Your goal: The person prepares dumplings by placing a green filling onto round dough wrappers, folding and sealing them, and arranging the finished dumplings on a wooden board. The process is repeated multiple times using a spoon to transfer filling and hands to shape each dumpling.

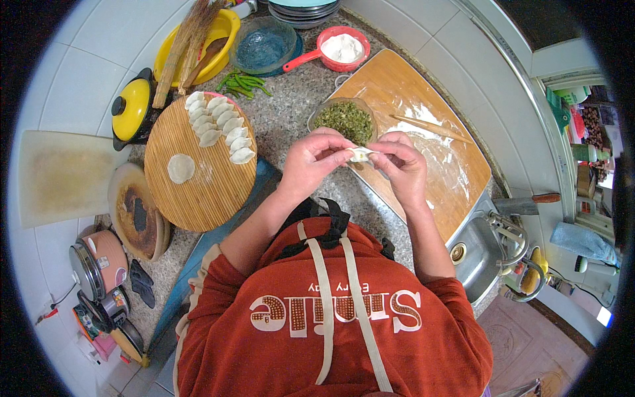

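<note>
Between my two hands, in front of my chest, is a partly folded dumpling (360, 154). My left hand (317, 156) pinches its left end with thumb and fingers, and my right hand (401, 166) pinches the right end. Just beyond them sits a bowl of chopped green filling (346, 120). On the left, a round slatted wooden board (198, 198) holds rows of shaped dumplings (208, 138) and one flat round wrapper (181, 168). To the right lies a floured wooden board (446, 198) with a thin rolling pin (431, 129) on it.
A red ladle of flour (342, 48), glass bowl (263, 45), green chili peppers (243, 84) and yellow basin (229, 30) stand at the back. A yellow-lidded pot (131, 110) is left. At right are a steel sink (474, 253) and a cleaver (516, 206).
</note>
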Demonstrator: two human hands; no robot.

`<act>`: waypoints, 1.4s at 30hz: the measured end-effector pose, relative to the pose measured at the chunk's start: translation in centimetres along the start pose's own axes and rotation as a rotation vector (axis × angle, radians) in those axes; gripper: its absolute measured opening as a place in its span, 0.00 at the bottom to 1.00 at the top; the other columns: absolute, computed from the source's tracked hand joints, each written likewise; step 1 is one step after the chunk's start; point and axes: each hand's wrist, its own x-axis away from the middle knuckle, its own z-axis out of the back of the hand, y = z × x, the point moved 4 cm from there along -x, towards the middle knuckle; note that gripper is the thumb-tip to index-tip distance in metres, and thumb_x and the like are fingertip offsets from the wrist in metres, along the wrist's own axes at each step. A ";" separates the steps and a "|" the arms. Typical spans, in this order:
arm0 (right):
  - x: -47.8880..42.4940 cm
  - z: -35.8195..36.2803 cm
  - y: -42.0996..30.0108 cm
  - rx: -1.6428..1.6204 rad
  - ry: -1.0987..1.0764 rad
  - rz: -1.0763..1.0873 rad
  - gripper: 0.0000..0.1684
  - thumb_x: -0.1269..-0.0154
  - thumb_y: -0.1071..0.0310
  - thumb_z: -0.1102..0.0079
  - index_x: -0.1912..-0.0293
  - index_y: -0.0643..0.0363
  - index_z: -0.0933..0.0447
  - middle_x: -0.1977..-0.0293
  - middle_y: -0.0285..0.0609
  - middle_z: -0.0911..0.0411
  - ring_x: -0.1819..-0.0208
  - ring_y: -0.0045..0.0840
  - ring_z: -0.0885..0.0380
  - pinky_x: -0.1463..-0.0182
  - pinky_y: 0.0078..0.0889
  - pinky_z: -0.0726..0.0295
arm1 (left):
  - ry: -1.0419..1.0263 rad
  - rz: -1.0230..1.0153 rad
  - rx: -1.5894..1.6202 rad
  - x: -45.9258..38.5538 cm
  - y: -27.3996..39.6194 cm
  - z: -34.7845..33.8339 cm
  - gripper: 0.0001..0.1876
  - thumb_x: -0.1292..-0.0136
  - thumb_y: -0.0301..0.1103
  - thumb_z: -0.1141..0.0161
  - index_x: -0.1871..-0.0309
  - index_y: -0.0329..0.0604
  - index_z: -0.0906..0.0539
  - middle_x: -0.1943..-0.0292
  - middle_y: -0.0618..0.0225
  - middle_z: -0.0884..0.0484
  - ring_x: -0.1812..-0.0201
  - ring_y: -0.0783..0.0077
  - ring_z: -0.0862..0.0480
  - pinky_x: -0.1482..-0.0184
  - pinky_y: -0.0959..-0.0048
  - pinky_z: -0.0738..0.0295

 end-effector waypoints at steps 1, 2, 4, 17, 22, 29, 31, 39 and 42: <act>0.0 -0.1 -0.2 0.022 0.008 0.004 0.13 0.44 0.79 0.30 0.58 0.60 0.14 0.59 0.36 0.26 0.58 0.18 0.25 0.57 0.19 0.22 | 0.004 0.000 -0.010 0.0 0.1 0.0 0.06 0.38 0.21 0.37 0.58 0.32 0.15 0.59 0.68 0.22 0.62 0.78 0.18 0.59 0.80 0.21; 0.0 0.0 -0.1 0.047 -0.001 0.020 0.13 0.45 0.78 0.30 0.58 0.59 0.14 0.60 0.36 0.26 0.58 0.18 0.25 0.57 0.19 0.23 | 0.008 0.000 -0.019 0.0 0.2 -0.1 0.06 0.38 0.21 0.37 0.58 0.32 0.15 0.59 0.68 0.22 0.62 0.78 0.18 0.59 0.81 0.21; -0.1 0.1 0.2 0.100 -0.019 0.053 0.13 0.45 0.78 0.29 0.58 0.58 0.13 0.61 0.35 0.26 0.59 0.19 0.26 0.57 0.19 0.23 | -0.014 0.005 -0.056 0.0 0.4 -0.1 0.06 0.37 0.21 0.37 0.57 0.33 0.15 0.58 0.67 0.22 0.62 0.77 0.19 0.59 0.80 0.22; -0.1 0.0 -0.9 0.283 0.003 0.132 0.09 0.46 0.74 0.27 0.62 0.57 0.12 0.65 0.36 0.23 0.62 0.21 0.25 0.58 0.22 0.25 | -0.020 -0.146 -0.430 -0.2 1.5 -0.4 0.11 0.42 0.25 0.33 0.54 0.40 0.12 0.65 0.67 0.18 0.66 0.77 0.19 0.65 0.79 0.24; 0.0 -0.3 -0.9 0.293 0.005 0.122 0.07 0.46 0.74 0.28 0.64 0.58 0.13 0.65 0.37 0.22 0.63 0.21 0.24 0.59 0.21 0.25 | -0.011 -0.215 -0.480 -0.2 2.2 -0.8 0.09 0.42 0.27 0.32 0.58 0.40 0.11 0.67 0.67 0.18 0.66 0.74 0.19 0.65 0.77 0.25; 0.0 -0.7 -0.5 0.256 0.054 0.125 0.05 0.43 0.75 0.30 0.65 0.63 0.16 0.62 0.38 0.23 0.62 0.20 0.24 0.62 0.21 0.24 | -0.014 -0.103 -0.352 -0.1 1.3 -0.7 0.09 0.40 0.25 0.34 0.56 0.38 0.12 0.62 0.66 0.19 0.61 0.76 0.20 0.59 0.78 0.25; -0.1 -0.5 0.2 0.165 0.086 0.140 0.06 0.42 0.77 0.31 0.63 0.63 0.17 0.60 0.38 0.23 0.62 0.19 0.24 0.62 0.22 0.24 | -0.004 -0.040 -0.229 -0.1 1.5 -0.6 0.14 0.39 0.24 0.35 0.49 0.38 0.15 0.57 0.67 0.20 0.58 0.77 0.20 0.56 0.78 0.25; -0.2 -0.6 -0.4 -0.106 0.030 0.030 0.10 0.40 0.79 0.34 0.57 0.63 0.18 0.56 0.39 0.25 0.56 0.21 0.23 0.54 0.21 0.21 | -0.072 0.307 0.468 0.5 -2.4 -1.4 0.19 0.34 0.26 0.40 0.40 0.33 0.23 0.50 0.67 0.20 0.53 0.76 0.21 0.47 0.77 0.26; -0.2 -0.8 -1.1 -0.038 0.019 0.096 0.14 0.39 0.78 0.34 0.52 0.63 0.18 0.55 0.38 0.25 0.55 0.20 0.24 0.55 0.20 0.21 | 0.002 0.375 0.640 0.5 -2.9 -1.3 0.16 0.32 0.25 0.42 0.42 0.32 0.24 0.49 0.63 0.18 0.51 0.73 0.19 0.49 0.75 0.25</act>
